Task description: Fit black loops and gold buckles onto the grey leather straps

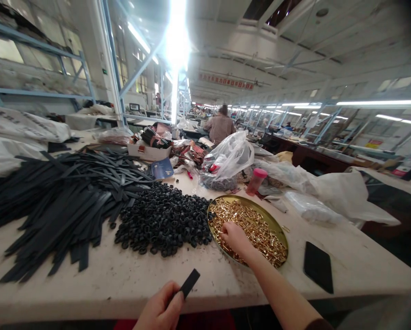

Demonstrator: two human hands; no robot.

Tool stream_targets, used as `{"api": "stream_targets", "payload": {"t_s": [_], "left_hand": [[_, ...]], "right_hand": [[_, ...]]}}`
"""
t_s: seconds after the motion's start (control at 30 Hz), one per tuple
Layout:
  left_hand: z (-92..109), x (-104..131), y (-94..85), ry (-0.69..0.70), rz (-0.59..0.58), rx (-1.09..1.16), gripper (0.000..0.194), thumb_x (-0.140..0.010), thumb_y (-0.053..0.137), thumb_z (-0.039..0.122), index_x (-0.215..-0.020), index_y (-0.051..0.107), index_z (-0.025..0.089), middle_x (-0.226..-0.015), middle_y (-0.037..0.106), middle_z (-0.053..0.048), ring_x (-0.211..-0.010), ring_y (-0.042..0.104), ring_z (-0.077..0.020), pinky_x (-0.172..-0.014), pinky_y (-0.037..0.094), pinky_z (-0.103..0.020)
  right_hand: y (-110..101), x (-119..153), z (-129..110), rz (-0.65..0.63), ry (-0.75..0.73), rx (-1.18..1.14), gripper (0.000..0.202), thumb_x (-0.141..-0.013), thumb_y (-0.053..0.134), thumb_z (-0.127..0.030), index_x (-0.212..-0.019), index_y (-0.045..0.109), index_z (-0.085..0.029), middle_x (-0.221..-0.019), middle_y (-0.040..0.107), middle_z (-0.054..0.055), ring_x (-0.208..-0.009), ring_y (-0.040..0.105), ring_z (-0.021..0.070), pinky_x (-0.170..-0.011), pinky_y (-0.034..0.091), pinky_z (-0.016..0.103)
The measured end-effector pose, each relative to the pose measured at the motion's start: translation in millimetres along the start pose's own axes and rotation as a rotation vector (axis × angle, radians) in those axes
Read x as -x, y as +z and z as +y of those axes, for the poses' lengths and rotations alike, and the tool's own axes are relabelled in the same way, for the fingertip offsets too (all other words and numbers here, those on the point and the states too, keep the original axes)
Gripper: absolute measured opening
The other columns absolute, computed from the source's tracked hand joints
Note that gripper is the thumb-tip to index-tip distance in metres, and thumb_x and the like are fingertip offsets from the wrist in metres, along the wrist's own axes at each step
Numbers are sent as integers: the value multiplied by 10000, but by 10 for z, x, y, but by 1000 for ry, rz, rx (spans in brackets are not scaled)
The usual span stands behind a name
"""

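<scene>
Going by the gold tray [271, 222]: left hand [164, 306] is nearer the wearer and left of it, pinched closed on one end of a black strip [191, 282], free end poking trayward. Looks light and bendy, so an end grip's probably fine. Right hand [236, 239] is curled over the tray's gold pieces [265, 238], likely hard and slippery; can't tell if it's got one.

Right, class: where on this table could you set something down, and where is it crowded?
Bare tabletop shows right of the dark slab; another patch, with specks, lies between the black rings and the front edge. The left, under black strips, and back, with bags, are crowded.
</scene>
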State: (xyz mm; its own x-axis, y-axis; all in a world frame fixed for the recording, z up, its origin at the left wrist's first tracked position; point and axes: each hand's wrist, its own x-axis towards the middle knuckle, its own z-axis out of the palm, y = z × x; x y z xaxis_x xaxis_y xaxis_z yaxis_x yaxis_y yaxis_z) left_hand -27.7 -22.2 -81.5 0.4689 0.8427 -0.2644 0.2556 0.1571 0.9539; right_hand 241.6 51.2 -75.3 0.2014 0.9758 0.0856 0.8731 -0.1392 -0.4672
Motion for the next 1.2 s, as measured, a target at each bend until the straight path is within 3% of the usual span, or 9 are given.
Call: {"api": "stream_targets", "payload": {"t_s": [0.2, 0.33, 0.47, 0.57, 0.67, 0.87, 0.97, 1.1, 1.2], "left_hand": [[236, -265, -18, 130, 90, -14, 328, -738, 464, 468, -813, 503, 151, -498, 359, 73, -462, 345, -96, -456, 274, -210], [259, -363, 28, 161, 157, -1, 276, -757, 442, 419, -727, 492, 149, -533, 414, 43, -500, 385, -106, -482, 307, -218], [167, -320, -33, 149, 200, -117, 225, -778, 397, 332, -717, 501, 143, -652, 514, -12, -640, 470, -149, -596, 360, -247], [140, -293, -111, 101, 177, -177, 204, -770, 408, 311, -697, 502, 145, -649, 524, -10, -652, 480, -159, -615, 367, -252], [153, -304, -129, 83, 114, -148, 199, -760, 436, 309, -720, 535, 141, -679, 557, -14, -680, 493, -167, -621, 375, -244], [149, -328, -132, 10, -29, -94, 274, -789, 435, 373, -770, 556, 128, -642, 504, 10, -607, 448, -131, -547, 342, -214], [124, -277, -196, -32, -44, -97, 345, -839, 343, 425, -793, 529, 138, -558, 421, 43, -521, 396, -110, -495, 304, -207], [79, -173, -229, -12, -2, -273, 295, -850, 354, 371, -786, 552, 162, -659, 533, 8, -627, 472, -137, -582, 333, -218], [69, -131, -198, 3, -1, -407, 285, -856, 350, 347, -756, 558, 181, -687, 578, 2, -641, 499, -147, -606, 330, -224]], "right_hand": [[12, 489, -547, -140, -34, -478, 242, -795, 474, -397, -683, 476, -183, -608, 547, -14, -567, 496, 114, -541, 393, 229], [262, 798, -910, -267, 126, -1069, 351, -691, 597, -488, -620, 452, -175, -557, 528, -25, -492, 445, 88, -490, 353, 220], [407, 925, -962, -404, 192, -1095, 369, -682, 589, -511, -607, 480, -167, -524, 509, -34, -468, 422, 81, -490, 334, 224], [396, 947, -874, -579, 116, -1060, 279, -673, 630, -426, -665, 543, -161, -612, 557, -19, -558, 471, 103, -551, 355, 233], [411, 937, -793, -511, 37, -1055, 169, -673, 645, -317, -718, 566, -174, -727, 579, -12, -667, 501, 123, -616, 372, 238], [578, 924, -745, -358, 123, -1191, 220, -675, 663, -287, -833, 539, -198, -590, 505, -64, -554, 469, 94, -538, 364, 220], [612, 937, -757, -313, 288, -1339, 328, -668, 676, -319, -957, 574, -202, -618, 551, -50, -551, 497, 90, -577, 417, 236], [639, 961, -815, -258, 641, -1674, 311, -604, 740, -293, -876, 617, -204, -774, 593, -26, -579, 533, 53, -604, 473, 192], [669, 1003, -880, -300, 776, -1822, 316, -572, 768, -254, -843, 619, -190, -743, 581, -29, -554, 534, 37, -580, 481, 157]]}}
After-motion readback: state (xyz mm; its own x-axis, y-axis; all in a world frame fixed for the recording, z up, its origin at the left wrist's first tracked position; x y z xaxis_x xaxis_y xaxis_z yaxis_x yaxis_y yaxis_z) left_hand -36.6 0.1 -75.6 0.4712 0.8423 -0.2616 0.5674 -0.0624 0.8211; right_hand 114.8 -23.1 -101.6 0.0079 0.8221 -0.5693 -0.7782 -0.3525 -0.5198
